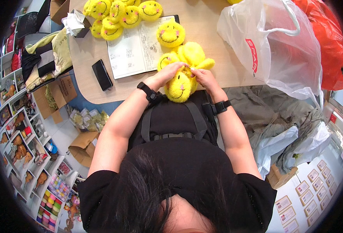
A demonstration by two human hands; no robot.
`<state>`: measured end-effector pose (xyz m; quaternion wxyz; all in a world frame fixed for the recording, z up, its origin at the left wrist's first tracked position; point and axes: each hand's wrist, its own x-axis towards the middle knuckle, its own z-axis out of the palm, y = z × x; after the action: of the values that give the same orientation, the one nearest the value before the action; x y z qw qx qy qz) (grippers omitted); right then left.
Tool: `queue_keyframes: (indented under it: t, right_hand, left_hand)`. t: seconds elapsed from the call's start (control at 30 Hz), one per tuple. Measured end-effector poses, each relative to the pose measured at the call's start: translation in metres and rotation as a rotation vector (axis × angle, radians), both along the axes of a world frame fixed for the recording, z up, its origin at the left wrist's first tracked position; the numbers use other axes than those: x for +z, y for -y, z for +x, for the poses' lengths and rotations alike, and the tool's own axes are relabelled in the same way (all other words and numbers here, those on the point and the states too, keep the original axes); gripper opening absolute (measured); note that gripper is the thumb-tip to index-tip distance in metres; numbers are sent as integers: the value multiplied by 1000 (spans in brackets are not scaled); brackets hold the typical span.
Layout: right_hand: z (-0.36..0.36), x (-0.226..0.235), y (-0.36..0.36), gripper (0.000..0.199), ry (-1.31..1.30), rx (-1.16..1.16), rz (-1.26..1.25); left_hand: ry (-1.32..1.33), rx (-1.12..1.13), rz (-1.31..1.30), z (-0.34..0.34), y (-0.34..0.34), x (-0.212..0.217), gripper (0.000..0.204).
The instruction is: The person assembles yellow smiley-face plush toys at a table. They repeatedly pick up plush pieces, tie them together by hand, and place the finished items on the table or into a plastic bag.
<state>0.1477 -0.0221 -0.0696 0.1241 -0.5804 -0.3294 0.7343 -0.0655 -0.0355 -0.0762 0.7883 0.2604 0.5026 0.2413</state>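
Observation:
At the near edge of the table, a yellow fluffy plush smiley ball (179,88) sits between my hands with its face toward me. My left hand (170,73) is closed at its upper edge, fingertips pinching there. Opposite it, my right hand (205,77) also pinches at the top, its fingertips close to the left ones. Something small and reddish shows between the fingertips, too small to make out. More yellow plush smileys lie just beyond: one (166,60) partly behind my left hand, a face-up one (170,34), and a yellow plush piece (192,53).
An open notebook (126,56) with handwriting lies left of the plushes, a black phone (102,75) beside it. Several smileys (130,16) are piled at the back left near a tissue box (81,32). White (280,50) and red (327,42) plastic bags stand at the right.

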Motion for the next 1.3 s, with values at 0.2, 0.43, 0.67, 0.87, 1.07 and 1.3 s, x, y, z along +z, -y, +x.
queue_keyframes:
  t: [0.2,0.43,0.67,0.87,1.07,1.3]
  right_hand:
    - [46,-15,-15,38,-26,-376,223]
    - [118,-96,-14,39,548,-366,443]
    - [129,-137,-6,39,711,-236,669]
    - [111,-97,-5,50,919,-76,729]
    - [77,-38,-7,63,692,387,1050]
    - [56,-22,-13,62,664,321,958]
  left_hand:
    - [66,-29,37,-38,-4,30,66]
    - [172,95,71,-78,0,61,83]
    - [237,251,57,-110,-5,66,68]
    - [55,212,175,-138,-16,58,58]
    - [-422,16,312,-185,-31,27,54]
    - [-1407,90,914,-223,-58,9,50]
